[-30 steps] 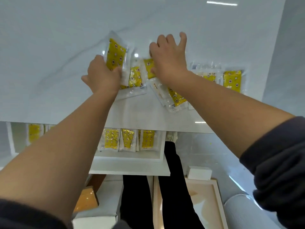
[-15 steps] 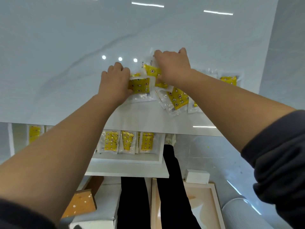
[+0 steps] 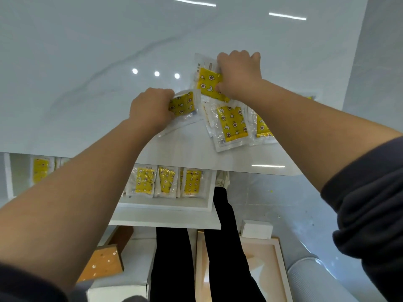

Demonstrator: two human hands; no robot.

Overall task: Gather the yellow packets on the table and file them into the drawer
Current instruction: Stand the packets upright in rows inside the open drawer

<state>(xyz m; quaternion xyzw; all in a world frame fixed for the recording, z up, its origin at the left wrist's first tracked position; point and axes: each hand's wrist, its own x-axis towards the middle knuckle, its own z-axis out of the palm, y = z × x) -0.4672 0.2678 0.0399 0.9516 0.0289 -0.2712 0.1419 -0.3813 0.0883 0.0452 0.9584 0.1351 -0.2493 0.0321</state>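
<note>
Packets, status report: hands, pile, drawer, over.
Left hand shut on one packet. Right hand shut on another. Loose packets on table. Drawer open, several filed; nothing blocking.

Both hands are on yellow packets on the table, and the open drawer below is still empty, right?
Not quite. The head view shows the drawer already holding yellow packets. The left hand and right hand are indeed on packets on the table.
</note>
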